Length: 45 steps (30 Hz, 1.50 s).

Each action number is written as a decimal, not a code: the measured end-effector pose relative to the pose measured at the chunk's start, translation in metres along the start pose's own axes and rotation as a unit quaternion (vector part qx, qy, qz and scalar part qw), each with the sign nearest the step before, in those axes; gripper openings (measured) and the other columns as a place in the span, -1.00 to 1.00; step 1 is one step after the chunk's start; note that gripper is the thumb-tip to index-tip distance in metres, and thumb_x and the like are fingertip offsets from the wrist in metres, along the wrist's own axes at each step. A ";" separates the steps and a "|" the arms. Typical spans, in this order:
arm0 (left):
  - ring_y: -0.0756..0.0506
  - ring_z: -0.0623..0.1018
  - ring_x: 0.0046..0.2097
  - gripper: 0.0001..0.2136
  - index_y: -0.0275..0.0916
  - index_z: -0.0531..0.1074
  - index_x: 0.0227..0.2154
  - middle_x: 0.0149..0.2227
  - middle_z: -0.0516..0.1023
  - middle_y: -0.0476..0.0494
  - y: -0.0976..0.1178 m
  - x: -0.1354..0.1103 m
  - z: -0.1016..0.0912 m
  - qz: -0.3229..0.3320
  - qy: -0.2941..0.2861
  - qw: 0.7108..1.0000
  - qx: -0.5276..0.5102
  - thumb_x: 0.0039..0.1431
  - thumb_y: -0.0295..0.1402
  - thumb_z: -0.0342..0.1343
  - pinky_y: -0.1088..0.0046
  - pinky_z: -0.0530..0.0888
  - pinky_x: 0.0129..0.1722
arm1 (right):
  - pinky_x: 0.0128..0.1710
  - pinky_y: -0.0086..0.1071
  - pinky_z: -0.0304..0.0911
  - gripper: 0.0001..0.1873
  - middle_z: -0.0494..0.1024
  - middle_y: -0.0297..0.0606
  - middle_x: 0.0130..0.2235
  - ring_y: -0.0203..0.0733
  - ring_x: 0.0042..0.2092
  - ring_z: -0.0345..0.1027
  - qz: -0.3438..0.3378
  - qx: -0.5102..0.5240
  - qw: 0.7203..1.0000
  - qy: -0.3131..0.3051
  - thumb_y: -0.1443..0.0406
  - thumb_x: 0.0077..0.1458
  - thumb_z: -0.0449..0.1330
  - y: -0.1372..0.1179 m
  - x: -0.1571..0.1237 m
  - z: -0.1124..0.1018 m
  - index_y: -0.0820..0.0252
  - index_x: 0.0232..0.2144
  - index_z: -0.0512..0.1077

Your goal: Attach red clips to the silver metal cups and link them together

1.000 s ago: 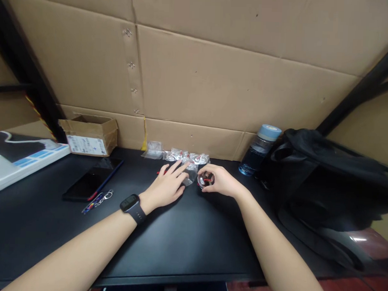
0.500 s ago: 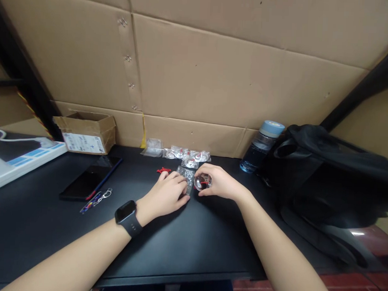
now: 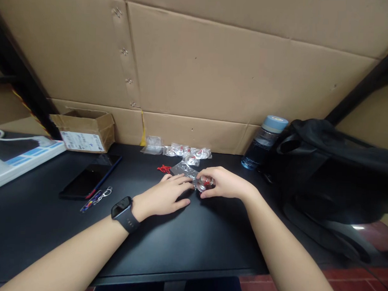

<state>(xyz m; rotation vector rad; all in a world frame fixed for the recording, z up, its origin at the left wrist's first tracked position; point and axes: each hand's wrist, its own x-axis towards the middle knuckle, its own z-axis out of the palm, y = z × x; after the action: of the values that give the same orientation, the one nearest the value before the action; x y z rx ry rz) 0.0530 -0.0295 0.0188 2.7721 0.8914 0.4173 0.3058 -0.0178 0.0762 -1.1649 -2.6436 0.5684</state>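
My right hand [image 3: 224, 184] is closed around a small round clear object with a red cord [image 3: 204, 182] on the black desk [image 3: 183, 239]. My left hand [image 3: 164, 196], a black smartwatch [image 3: 124, 212] on its wrist, rests flat beside it with fingers stretched onto a clear plastic bag [image 3: 183, 170]. A loose red cord [image 3: 163, 168] lies just behind the left fingers. Several more small clear bags with red and white contents [image 3: 187, 152] sit by the cardboard wall.
A black phone [image 3: 89, 180], a pen and a keyring [image 3: 97, 197] lie at left. A small cardboard box [image 3: 83, 130] and a white-blue board [image 3: 16, 155] stand at far left. A water bottle [image 3: 263, 142] and a black backpack [image 3: 334, 177] fill the right side.
My left hand first curled its fingers onto the clear bag, then flattened out on it. My right hand kept the round object and shifted slightly. The view tilted down a little.
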 end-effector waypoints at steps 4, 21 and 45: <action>-0.44 0.14 0.39 -0.65 0.08 0.41 0.16 0.36 0.25 -0.18 -0.001 -0.002 0.001 -0.029 0.007 0.998 0.052 0.34 -0.11 0.08 -0.20 0.10 0.24 | -0.31 -0.43 0.21 -0.49 0.59 -0.32 -0.30 -0.21 -0.31 0.41 0.022 -0.014 1.000 -0.006 0.12 -0.07 0.49 0.001 0.000 0.002 0.16 -0.08 0.54; -0.44 0.11 0.42 -0.62 0.26 0.42 0.17 0.43 0.14 -0.08 -0.008 -0.003 -0.011 -0.010 -0.077 0.997 -0.019 0.30 -0.13 0.15 -0.26 0.05 0.27 | -0.34 -0.43 0.17 -0.67 0.60 -0.33 -0.35 -0.21 -0.34 0.42 0.034 -0.050 0.998 0.015 0.20 -0.05 0.47 0.001 0.004 0.016 0.14 -0.23 0.55; -0.42 0.12 0.42 -0.50 0.28 0.36 0.21 0.43 0.14 -0.07 -0.007 -0.005 -0.015 0.001 -0.104 0.994 -0.040 0.20 -0.05 0.23 -0.24 0.00 0.30 | -0.31 -0.43 0.17 -0.48 0.62 -0.37 -0.25 -0.15 -0.22 0.51 0.087 -0.104 0.989 0.056 0.22 -0.09 0.51 0.006 0.007 0.016 -0.01 -0.04 0.51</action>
<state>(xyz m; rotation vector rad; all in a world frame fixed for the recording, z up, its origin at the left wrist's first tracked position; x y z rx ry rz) 0.0405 -0.0253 0.0303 2.6812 0.8046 0.1574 0.2998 -0.0135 0.0594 -1.4512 -2.5703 0.2489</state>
